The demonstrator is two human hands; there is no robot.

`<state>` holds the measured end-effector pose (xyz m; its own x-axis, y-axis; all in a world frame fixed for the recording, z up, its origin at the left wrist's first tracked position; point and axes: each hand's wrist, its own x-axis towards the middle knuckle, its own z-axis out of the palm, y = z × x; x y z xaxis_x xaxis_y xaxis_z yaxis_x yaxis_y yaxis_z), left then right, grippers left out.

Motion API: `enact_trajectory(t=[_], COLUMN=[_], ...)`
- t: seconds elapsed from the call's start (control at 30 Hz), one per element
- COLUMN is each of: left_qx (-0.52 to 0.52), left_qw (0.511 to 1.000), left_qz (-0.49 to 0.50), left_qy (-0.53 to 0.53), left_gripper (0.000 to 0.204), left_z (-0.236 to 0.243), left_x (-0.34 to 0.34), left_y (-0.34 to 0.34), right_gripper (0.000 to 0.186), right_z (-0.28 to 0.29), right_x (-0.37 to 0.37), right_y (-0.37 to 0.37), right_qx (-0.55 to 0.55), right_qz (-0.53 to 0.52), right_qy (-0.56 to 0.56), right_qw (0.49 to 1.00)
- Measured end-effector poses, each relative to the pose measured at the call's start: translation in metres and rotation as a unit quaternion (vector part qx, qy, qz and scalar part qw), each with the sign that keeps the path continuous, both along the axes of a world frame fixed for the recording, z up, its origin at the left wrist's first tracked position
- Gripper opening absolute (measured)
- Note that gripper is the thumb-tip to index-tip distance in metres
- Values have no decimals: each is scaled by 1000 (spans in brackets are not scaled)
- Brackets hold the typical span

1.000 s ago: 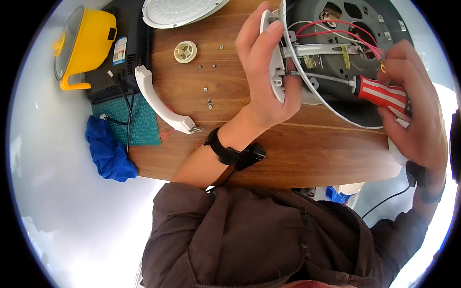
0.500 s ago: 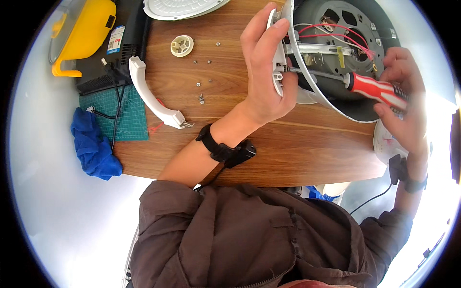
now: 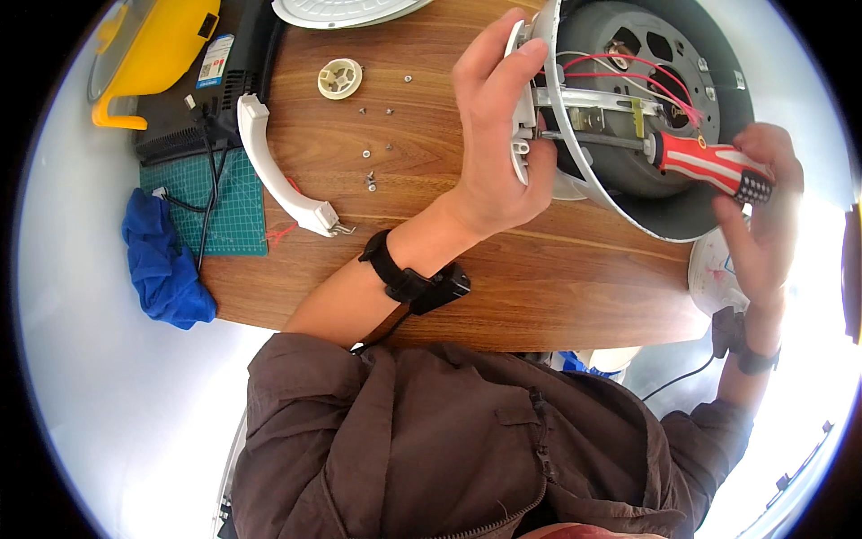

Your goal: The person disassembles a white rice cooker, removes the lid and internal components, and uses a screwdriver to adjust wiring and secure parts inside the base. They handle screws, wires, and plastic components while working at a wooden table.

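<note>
Left hand (image 3: 503, 135) clamped on the white plastic bracket (image 3: 521, 112), thumb against fingers, right at the rim of the round metal housing (image 3: 575, 153). Over on the right, the right hand (image 3: 763, 216) has its thumb and fingers loosely around the butt of the red-and-white screwdriver (image 3: 705, 160), shaft aimed at that bracket; the tip's exact seat is hard to make out. Loose screws (image 3: 371, 184) lie on the wooden table (image 3: 431, 314).

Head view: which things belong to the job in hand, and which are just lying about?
In the job:
white fitting, gripped by the left hand
metal housing with red wires
red-and-white screwdriver, the right hand at its handle
probably the loose screws

Seemingly just lying about:
yellow pot
blue cloth
green mat
black appliance
</note>
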<state>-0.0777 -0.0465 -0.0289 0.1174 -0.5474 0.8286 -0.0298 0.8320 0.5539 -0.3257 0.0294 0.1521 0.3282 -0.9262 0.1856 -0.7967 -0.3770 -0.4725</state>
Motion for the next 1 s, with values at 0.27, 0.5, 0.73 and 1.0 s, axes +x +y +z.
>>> enact_trajectory(t=[0.27,0.5,0.73,1.0], left_qx=[8,5,16,12], left_qw=[1000,1000,1000,999], left_qz=[7,6,14,22], left_qy=[-5,-19,-13,-27], left_gripper=[53,52,53,53], left_z=[-2,6,3,2], left_x=[-3,-1,-3,-3], left_y=[3,5,7,8], right_gripper=[51,56,54,51], right_z=[11,12,11,8], right_x=[2,2,12,5], right_y=[9,18,20,21], right_qx=[52,52,62,67], right_qz=[-54,-110,-108,-134], right_qy=[36,71,42,4], right_qw=[997,990,991,989])
